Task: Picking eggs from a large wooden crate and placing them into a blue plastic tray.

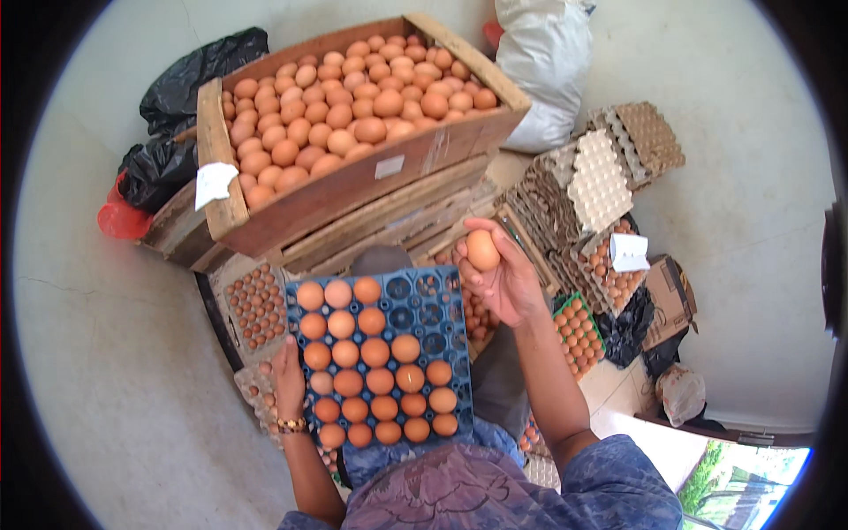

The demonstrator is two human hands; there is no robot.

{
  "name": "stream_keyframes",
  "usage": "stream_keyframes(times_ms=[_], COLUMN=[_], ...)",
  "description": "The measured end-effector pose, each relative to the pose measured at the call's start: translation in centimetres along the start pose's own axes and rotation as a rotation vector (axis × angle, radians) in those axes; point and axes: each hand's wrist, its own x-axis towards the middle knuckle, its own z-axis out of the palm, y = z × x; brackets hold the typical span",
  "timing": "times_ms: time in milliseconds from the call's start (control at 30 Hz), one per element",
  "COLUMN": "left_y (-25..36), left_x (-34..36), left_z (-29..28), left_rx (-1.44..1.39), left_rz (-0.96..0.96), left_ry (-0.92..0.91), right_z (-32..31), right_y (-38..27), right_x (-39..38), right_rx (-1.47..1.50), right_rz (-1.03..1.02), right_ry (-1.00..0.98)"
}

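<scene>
A blue plastic egg tray (424, 320) rests over my lap, mostly filled with brown eggs, with several bare cups toward its upper right. My left hand (287, 373) grips the tray's left edge, its fingers partly hidden. Just beyond the tray's upper right corner, my right hand (499, 274) is closed around a single brown egg (482, 250), palm turned up. A wooden crate (353, 181) heaped with brown eggs stands in front of me, above the tray.
Stacked paper trays (601, 181) stand right, beside a white sack (541, 79) and a green tray of eggs (556, 314). A cardboard box (664, 309) and black bags (629, 331) lie beyond. More egg trays (254, 305) lie left, below black bags (168, 168).
</scene>
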Motion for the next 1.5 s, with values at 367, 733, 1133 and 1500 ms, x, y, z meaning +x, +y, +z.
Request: stream_keyframes(times_ms=[367, 733, 1133, 1500], left_y=[0.7, 0.2, 2.9, 2.2], left_x=[0.5, 0.9, 1.5, 0.8], left_z=[0.3, 0.0, -0.1, 0.3], left_rx=[-0.035, 0.012, -0.043, 0.071], left_rz=[-0.054, -0.210, -0.206, -0.087], left_ry=[-0.073, -0.088, -0.061, 0.002], right_z=[0.3, 2.6, 1.3, 1.4], right_y=[-13.9, -13.6, -14.5, -13.7], right_x=[28.4, 39.1, 41.8, 39.8], right_rx=[-1.646, -3.020, -3.366, -3.103], right_rz=[-0.834, -0.669, -0.532, -0.453], right_ry=[0.183, -0.064, -0.148, -0.037])
